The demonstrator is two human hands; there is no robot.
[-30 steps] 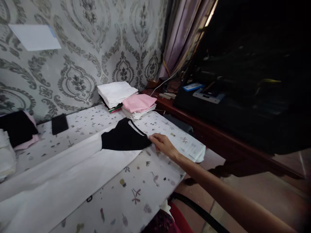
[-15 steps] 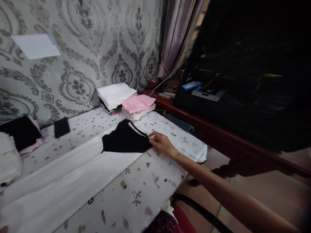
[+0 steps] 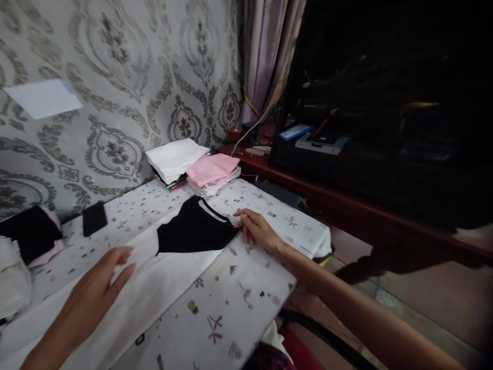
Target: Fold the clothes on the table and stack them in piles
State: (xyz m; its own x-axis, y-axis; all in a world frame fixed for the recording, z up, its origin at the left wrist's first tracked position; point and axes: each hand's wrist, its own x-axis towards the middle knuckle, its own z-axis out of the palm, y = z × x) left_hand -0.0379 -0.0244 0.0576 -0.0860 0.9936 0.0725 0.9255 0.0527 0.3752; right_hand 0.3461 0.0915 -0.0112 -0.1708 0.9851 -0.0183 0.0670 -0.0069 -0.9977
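Observation:
A long white garment (image 3: 154, 288) with a black upper part (image 3: 192, 228) lies flat across the patterned tabletop, its neckline with a white strip facing the back right. My left hand (image 3: 98, 285) is over the white part, thumb and fingers apart, holding nothing. At the right end of the black part is my right hand (image 3: 254, 226), its fingertips beside the corner of the cloth. Its fingers are bent and slightly apart, and no cloth shows between them.
Folded white cloths (image 3: 177, 156) and a pink cloth on a pile (image 3: 212, 168) stand at the back. A black phone (image 3: 94, 218) and dark folded cloth (image 3: 29, 231) lie at the left. A red-brown wooden stand (image 3: 327, 192) borders the right.
My left hand has come in from the lower left corner over the white part. My right hand's fingers have loosened from the cloth corner. The view has shifted slightly.

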